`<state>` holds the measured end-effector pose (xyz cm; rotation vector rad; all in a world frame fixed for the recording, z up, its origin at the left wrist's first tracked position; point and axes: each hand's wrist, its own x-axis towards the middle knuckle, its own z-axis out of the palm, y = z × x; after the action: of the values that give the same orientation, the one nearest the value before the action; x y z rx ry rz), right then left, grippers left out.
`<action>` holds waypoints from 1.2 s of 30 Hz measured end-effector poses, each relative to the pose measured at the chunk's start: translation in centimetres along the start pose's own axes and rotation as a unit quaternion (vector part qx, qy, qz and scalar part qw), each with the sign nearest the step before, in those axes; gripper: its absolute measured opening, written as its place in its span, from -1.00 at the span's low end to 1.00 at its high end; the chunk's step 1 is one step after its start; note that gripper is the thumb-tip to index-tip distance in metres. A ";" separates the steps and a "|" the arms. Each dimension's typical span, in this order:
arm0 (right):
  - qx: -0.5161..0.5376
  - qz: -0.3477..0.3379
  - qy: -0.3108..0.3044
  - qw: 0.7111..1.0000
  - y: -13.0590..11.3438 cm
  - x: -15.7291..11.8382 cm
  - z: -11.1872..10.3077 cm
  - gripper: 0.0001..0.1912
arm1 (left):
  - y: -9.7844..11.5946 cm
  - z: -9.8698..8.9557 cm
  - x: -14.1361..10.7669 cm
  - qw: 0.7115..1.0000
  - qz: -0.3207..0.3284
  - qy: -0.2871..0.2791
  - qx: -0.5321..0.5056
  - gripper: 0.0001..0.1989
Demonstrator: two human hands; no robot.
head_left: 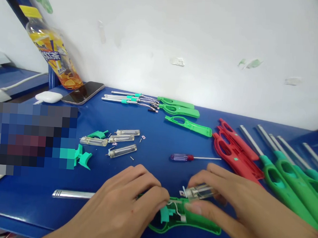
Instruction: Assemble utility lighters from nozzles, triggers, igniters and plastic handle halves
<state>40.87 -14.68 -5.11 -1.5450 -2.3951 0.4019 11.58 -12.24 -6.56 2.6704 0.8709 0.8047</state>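
Observation:
My left hand [123, 203] is closed over the near end of an opened green lighter casing [203, 223] on the table. A silver metal tube [73, 194] sticks out to the left from under that hand. Inside the casing show a teal trigger piece [165, 213] and a white wire with a small connector [183, 218]. Between the thumb and fingers of my right hand [240, 201] is a clear plastic fuel tank [199, 191], tilted just above the casing. Part of the tank is hidden by the fingers.
Left of centre lie several clear tanks [122, 151], screws and teal pieces [84, 160]. Behind are green half shells [188, 126] and wired metal tubes [119, 100]. A screwdriver [182, 157], red casings [234, 157], whole green lighters [293, 179], phone [83, 93] and bottle [53, 53] surround the hands.

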 end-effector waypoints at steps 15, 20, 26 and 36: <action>0.077 -0.002 -0.091 0.993 -1.7 1.9 -1.2 -0.87 | 1.1 0.1 0.7 0.996 -0.032 0.065 -0.045 -0.70; 0.097 -0.006 -0.094 0.991 -2.1 2.6 -1.6 -0.81 | 1.2 0.2 0.8 0.995 -0.047 0.071 -0.048 -0.73; 0.021 -0.055 0.010 0.998 -1.7 1.8 -1.2 -0.81 | 0.6 0.4 0.1 0.995 -0.036 0.088 -0.040 -0.73; -0.032 -0.078 0.038 0.996 -1.8 1.9 -1.4 -0.54 | 1.0 0.0 0.4 0.995 -0.049 0.078 -0.026 -0.73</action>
<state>39.12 -13.51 -3.05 -1.3610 -2.4690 0.2327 12.36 -12.76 -6.02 2.5246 0.9943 1.0074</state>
